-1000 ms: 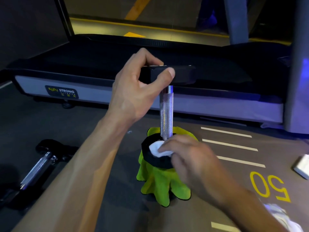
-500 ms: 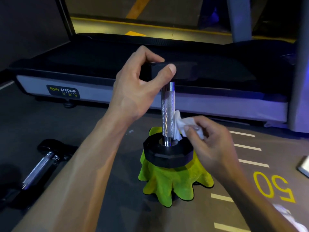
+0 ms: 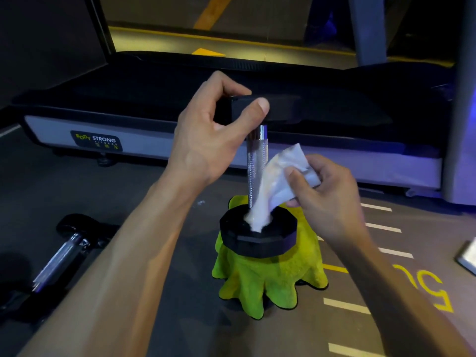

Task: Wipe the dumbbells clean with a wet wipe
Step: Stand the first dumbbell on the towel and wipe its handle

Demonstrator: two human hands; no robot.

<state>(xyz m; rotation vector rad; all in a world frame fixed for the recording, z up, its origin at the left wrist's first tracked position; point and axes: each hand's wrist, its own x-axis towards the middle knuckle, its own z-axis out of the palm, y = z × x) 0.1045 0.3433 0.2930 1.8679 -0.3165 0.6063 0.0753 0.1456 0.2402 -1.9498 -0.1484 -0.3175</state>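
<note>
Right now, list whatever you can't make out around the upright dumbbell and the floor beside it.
Head view only:
- Upright dumbbell: the top weight's upper face is hidden by the left hand gripping it; its base is buried in the green cloth.
- Wet wipe: motion-blurred, so soiling is unreadable; the right hand covers part.
- Second dumbbell: dark, partly behind the left forearm.
- Flat grey object: cut off by the right edge.

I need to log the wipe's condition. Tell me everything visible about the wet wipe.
The wet wipe is a white, crumpled, limp sheet. The right hand pinches its upper end; its lower end trails down beside the knurled metal handle onto the upright dumbbell's lower black head.
</note>
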